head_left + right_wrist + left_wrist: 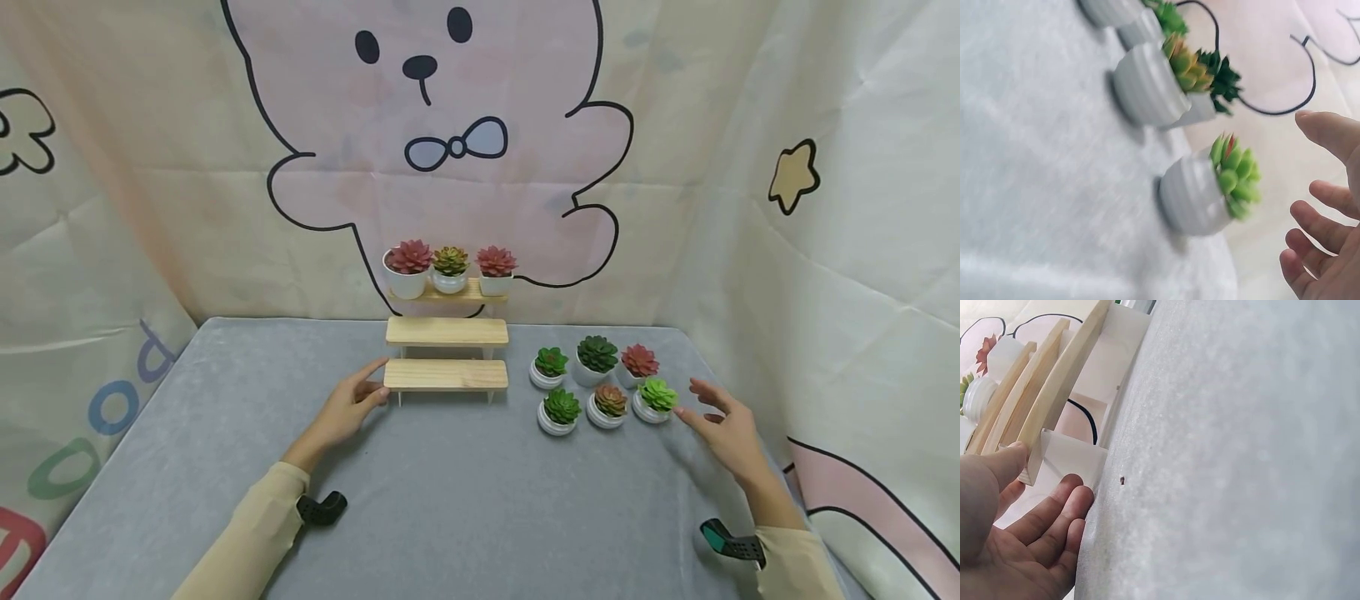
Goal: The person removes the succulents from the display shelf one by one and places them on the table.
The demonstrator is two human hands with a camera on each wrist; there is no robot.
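A three-step wooden display stand stands at the back middle of the table. My left hand holds the left end of its lowest board, index finger at the back corner and thumb at the front. The other fingers hang loosely below. On the top step sit three white pots: a large pink succulent, a yellow-green succulent and a smaller pink one. My right hand, fingers spread and holding nothing, is just right of a light green succulent in a ribbed white pot.
Right of the stand, several potted succulents are grouped: a dark green one, a red one, a brownish one and green ones. A grey cloth covers the table. Behind hangs a printed curtain.
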